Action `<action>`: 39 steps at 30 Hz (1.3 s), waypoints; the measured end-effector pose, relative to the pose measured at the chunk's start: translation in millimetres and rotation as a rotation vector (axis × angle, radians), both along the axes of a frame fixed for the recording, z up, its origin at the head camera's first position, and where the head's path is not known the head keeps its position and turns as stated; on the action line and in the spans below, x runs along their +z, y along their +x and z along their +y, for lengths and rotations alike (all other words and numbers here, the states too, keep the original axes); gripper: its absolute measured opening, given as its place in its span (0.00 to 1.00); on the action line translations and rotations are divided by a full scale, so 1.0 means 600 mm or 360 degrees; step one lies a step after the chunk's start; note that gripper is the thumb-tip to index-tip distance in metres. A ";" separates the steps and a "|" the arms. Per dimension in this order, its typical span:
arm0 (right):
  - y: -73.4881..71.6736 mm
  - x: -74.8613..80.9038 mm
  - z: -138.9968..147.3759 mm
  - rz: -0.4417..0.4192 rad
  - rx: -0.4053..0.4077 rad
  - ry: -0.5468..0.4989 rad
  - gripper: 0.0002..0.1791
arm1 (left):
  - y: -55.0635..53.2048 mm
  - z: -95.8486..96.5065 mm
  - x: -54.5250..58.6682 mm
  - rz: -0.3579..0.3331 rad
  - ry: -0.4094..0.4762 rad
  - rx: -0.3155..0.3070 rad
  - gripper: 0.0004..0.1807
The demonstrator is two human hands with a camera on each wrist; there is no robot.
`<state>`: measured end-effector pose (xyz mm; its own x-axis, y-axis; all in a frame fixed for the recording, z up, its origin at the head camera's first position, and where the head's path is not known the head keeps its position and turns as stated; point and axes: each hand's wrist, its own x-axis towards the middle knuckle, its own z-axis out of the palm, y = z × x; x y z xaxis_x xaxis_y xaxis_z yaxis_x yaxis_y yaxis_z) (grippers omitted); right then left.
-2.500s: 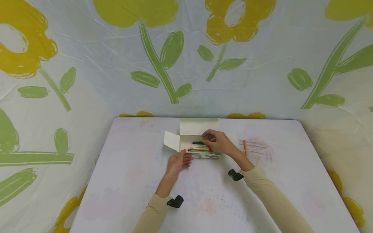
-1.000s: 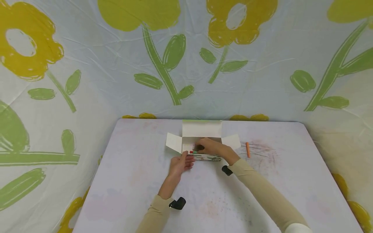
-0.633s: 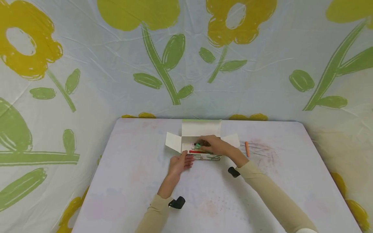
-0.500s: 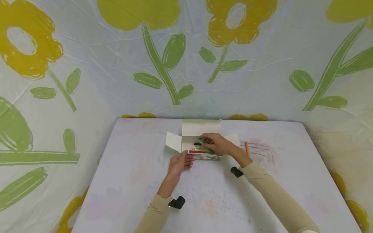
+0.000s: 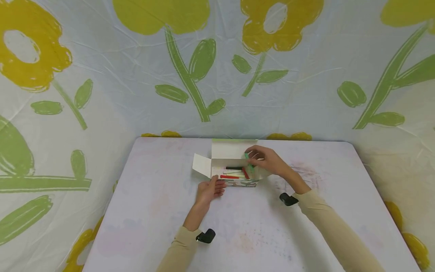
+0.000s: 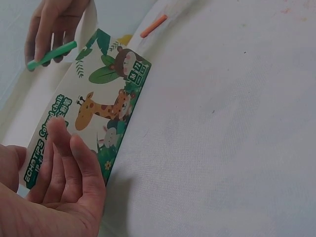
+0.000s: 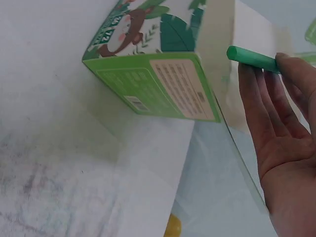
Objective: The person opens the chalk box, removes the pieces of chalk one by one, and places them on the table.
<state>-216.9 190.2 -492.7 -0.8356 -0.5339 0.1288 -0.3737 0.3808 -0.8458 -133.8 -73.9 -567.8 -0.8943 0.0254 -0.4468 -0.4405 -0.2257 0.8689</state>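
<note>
My right hand pinches a green chalk stick between thumb and fingertips, above the right end of an open chalk box. In the right wrist view the green chalk lies across the fingertips beside the box's raised flap. My left hand holds the box at its front left corner, thumb at the rim and fingers along the printed front. Inside the box lie a black chalk stick, several pale ones, a red stick and another red one leaning at the right end.
The box's lid flap stands up at the back, and a side flap spreads left. An orange chalk stick lies on the white table right of the box, hidden by my right arm in the head view. Flower-patterned cloth surrounds the table.
My right hand dipped into the box, picked up the green chalk stick and lifted it up and to the right. The left hand has stayed at the box's front left corner.
</note>
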 end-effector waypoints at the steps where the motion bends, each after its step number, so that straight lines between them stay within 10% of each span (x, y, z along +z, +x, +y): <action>1: 0.000 0.003 0.004 -0.0016 -0.0017 -0.0013 0.17 | 0.000 0.000 0.000 -0.0002 -0.0001 -0.0004 0.25; 21: 0.011 0.039 0.105 -0.0292 -0.0414 -0.0210 0.25 | 0.001 -0.003 0.005 -0.0007 -0.0014 -0.0029 0.26; 39: 0.040 -0.007 0.209 -0.0333 -0.0700 -0.0231 0.27 | 0.002 -0.003 0.006 -0.0007 -0.0023 -0.0015 0.26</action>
